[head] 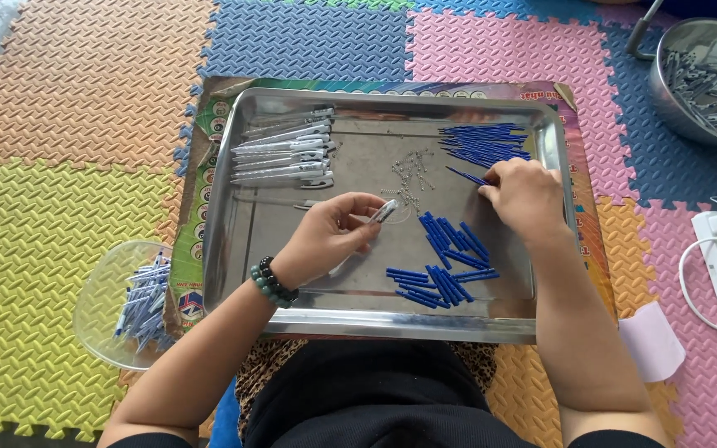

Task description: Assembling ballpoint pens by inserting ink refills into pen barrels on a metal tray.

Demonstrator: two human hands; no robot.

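Two hands work over a large steel tray [234, 241] set on a colourful foam mat [85, 99]. Silver pen barrels [284, 149] lie stacked at the tray's far left, blue pen parts [446, 261] lie scattered near right with another heap [487, 143] at far right, and small springs [410, 174] sit in the middle. A clear bowl [97, 307] of refills sits on the mat at the near left, a metal bowl [703, 79] at the far right.

The left hand [325, 236], braceleted wrist bent inward, pinches one silver barrel [382, 212] between thumb and fingers, tip pointing right. The right hand [524, 195], palm down and curled, closes its fingertips on a single blue part [468, 176] from the far heap.

To do this well, I judge it wise to lift only one blue piece, keep the barrel steady and level, and bring the two together above the tray so that drops stay contained.
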